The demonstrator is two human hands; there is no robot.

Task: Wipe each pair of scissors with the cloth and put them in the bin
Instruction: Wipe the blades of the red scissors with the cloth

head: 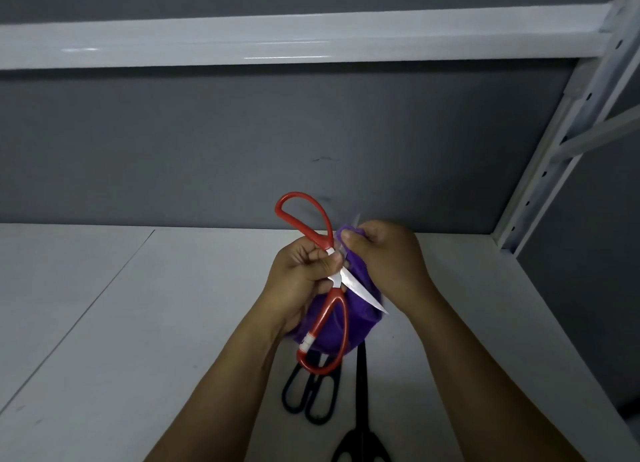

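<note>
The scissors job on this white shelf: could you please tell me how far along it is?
No bin is in view, so nothing shows as finished. In hand: the left hand holds the red-handled scissors open at the pivot while the right hand works the purple cloth against a blade. Left: two black-handled pairs, the smaller and the longer, lie on the shelf beneath.

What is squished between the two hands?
In the head view, the open red scissors and the purple cloth sit between the left hand and the right hand. The right hand pinches the cloth against one blade.
</note>
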